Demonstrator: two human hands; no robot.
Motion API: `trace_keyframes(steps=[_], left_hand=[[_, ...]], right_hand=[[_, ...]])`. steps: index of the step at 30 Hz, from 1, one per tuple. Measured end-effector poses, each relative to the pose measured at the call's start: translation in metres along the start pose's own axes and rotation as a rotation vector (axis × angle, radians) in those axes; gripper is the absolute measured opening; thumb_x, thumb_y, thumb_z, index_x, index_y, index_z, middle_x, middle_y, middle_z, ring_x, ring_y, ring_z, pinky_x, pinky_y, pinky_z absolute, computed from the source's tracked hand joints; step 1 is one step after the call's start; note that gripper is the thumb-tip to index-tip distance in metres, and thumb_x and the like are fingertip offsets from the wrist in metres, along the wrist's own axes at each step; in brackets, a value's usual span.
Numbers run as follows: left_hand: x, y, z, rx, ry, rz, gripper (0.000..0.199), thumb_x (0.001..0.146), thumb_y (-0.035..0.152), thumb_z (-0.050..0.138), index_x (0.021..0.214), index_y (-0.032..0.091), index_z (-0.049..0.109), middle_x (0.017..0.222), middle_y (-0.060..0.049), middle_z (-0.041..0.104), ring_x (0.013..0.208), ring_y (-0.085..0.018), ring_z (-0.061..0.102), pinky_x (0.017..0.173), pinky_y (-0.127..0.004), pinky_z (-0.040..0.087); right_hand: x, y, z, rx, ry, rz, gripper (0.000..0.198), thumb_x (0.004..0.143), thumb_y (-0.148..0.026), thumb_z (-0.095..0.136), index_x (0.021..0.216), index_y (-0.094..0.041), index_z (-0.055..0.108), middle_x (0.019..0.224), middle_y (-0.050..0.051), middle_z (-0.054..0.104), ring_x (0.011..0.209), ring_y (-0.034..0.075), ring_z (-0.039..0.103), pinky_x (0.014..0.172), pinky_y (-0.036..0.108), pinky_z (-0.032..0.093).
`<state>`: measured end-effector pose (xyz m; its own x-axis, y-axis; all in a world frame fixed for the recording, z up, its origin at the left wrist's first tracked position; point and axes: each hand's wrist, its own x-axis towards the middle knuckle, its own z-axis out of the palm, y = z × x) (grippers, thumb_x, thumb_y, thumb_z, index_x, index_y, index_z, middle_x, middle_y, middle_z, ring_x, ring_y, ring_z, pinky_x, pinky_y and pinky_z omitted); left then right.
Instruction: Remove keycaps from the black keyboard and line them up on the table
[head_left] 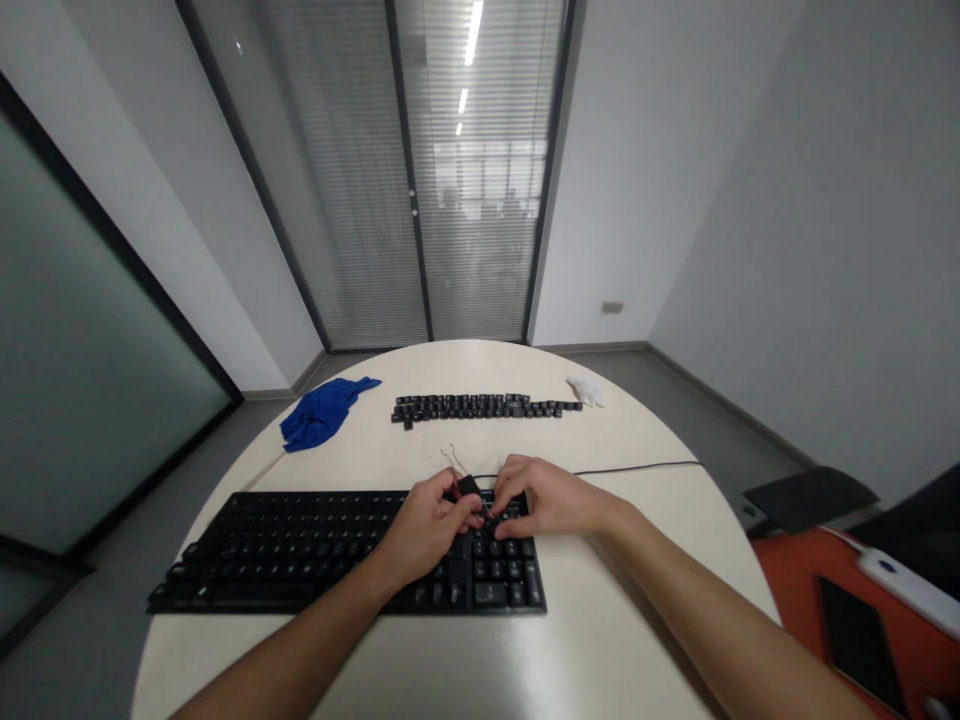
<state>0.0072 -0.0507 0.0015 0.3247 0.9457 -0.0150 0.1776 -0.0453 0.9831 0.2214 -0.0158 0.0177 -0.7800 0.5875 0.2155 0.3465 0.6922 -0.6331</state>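
A black keyboard lies in front of me, with the number keys at its right end still in place and paler dots across much of the left part, where keycaps look absent. My left hand is closed over the right part of the keyboard. It pinches a keycap puller, a small black body with thin wires sticking up. My right hand meets it from the right, thumb and fingers bent around the puller's lower end. Whatever sits between those fingertips is too small to make out.
Loose black keycaps stand in rows farther back on the round table. A blue cloth lies at left, a white crumpled piece at right. A cable runs rightward. A phone rests on a red surface.
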Motion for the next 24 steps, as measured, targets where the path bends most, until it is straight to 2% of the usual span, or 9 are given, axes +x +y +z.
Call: trace_keyframes(steps=[4, 11, 19, 24], left_hand=[[0.001, 0.0, -0.001, -0.044, 0.035, 0.002, 0.017, 0.084, 0.031, 0.064, 0.084, 0.014, 0.059, 0.078, -0.004, 0.069, 0.071, -0.017, 0.071, 0.061, -0.023, 0.052], [0.002, 0.001, -0.004, -0.028, 0.104, 0.086, 0.016, 0.08, 0.029, 0.066, 0.081, 0.014, 0.063, 0.078, -0.004, 0.071, 0.075, -0.018, 0.068, 0.066, -0.025, 0.052], [-0.001, 0.006, -0.003, 0.086, 0.054, 0.154, 0.016, 0.084, 0.028, 0.063, 0.087, 0.014, 0.07, 0.085, -0.006, 0.073, 0.08, -0.02, 0.068, 0.074, -0.029, 0.053], [0.001, 0.001, -0.003, 0.069, 0.115, 0.164, 0.017, 0.085, 0.028, 0.061, 0.09, 0.014, 0.069, 0.088, -0.006, 0.074, 0.083, -0.02, 0.069, 0.074, -0.029, 0.054]], right_hand=[[0.001, -0.002, 0.001, -0.017, 0.019, 0.001, 0.02, 0.076, -0.033, 0.076, 0.091, -0.02, 0.075, 0.083, 0.002, 0.071, 0.083, 0.016, 0.061, 0.081, 0.029, 0.046], [0.003, -0.009, 0.005, -0.136, 0.094, 0.066, 0.016, 0.075, -0.021, 0.068, 0.09, -0.019, 0.069, 0.083, 0.001, 0.068, 0.078, 0.016, 0.06, 0.073, 0.027, 0.045], [0.006, -0.014, 0.009, -0.175, 0.119, 0.07, 0.016, 0.077, -0.02, 0.064, 0.093, -0.018, 0.066, 0.079, 0.002, 0.064, 0.071, 0.016, 0.057, 0.066, 0.025, 0.043], [0.007, -0.011, 0.01, -0.123, 0.14, 0.081, 0.019, 0.086, -0.026, 0.062, 0.102, -0.019, 0.067, 0.082, 0.003, 0.066, 0.073, 0.015, 0.059, 0.069, 0.025, 0.044]])
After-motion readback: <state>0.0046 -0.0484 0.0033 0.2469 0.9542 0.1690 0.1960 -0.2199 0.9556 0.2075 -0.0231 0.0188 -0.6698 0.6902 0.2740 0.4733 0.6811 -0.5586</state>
